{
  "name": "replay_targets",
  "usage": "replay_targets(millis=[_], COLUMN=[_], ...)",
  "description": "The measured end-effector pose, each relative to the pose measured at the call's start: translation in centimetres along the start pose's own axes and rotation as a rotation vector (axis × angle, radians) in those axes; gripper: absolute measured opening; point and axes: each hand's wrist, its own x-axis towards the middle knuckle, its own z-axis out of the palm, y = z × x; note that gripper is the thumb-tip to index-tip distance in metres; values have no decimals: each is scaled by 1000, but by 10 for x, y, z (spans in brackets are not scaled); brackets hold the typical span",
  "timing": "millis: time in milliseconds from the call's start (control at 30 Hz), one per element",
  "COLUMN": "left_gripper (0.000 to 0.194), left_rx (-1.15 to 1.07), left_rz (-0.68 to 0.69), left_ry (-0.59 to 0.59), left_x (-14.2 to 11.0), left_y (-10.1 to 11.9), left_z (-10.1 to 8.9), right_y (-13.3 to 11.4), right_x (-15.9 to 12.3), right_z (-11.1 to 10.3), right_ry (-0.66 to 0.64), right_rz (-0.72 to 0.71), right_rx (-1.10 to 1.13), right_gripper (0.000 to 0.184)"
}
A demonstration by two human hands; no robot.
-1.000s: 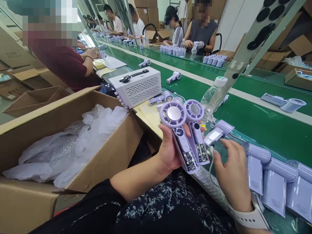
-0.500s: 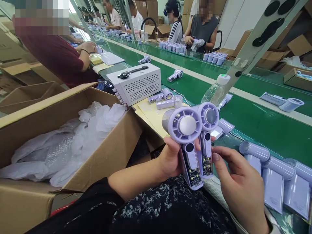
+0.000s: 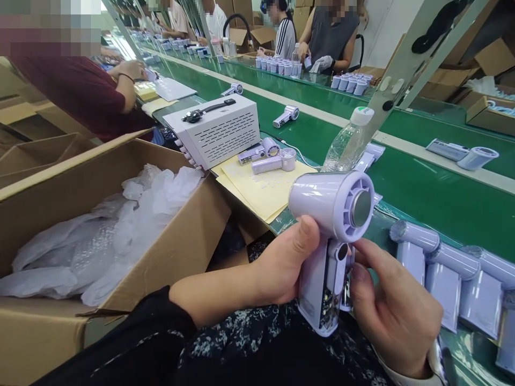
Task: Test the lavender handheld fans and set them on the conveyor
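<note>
My left hand (image 3: 277, 262) is wrapped round the handle of a lilac handheld fan (image 3: 317, 199), its round head turned to the right. A silver disc sits in the fan's grille, and bare circuit board shows on the handle. Behind it is a second handheld fan (image 3: 346, 292), mostly hidden, with only a strip of its handle visible. The thumb and fingers of my right hand (image 3: 396, 308) close at that second fan's handle; their exact contact is partly covered. Several wrapped lilac fans (image 3: 442, 292) lie in a row on the bench just right of my right hand.
At left stands an open carton (image 3: 173, 252) with clear plastic bags (image 3: 120, 230). A white metal box (image 3: 221, 131), yellow sheets (image 3: 257, 187), two fans (image 3: 273, 162) and a plastic bottle (image 3: 348, 142) stand ahead. Fans lie on the green belt (image 3: 434, 185); co-workers sit along it.
The two fans have swung round, so the front one shows its side and covers most of the other. My right hand has come in from the right, its fingers closing at the rear fan.
</note>
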Motion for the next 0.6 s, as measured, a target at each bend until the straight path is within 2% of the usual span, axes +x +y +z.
replay_targets(millis=[100,267,400,500,600], left_gripper=[81,70,71,76,76], left_rx=[-12,-30,-23,-37,-51], left_rz=[-17,23,20,-6,5], left_ry=[3,22,35,57,77], left_x=[1,2,4,4,0], left_y=[-1,-5,-4,-3,-2], left_z=[0,-4,-6,-9,-13], right_y=[2,2,-1,14,53], right_x=[-4,-11,-15,6,57], right_z=[1,8,9,9,19], right_ry=[1,36,24,68,192], right_rz=[30,127,164,249,362], right_rx=[-4,-28,-43,-21,104], right_gripper=[59,35,28,28,37])
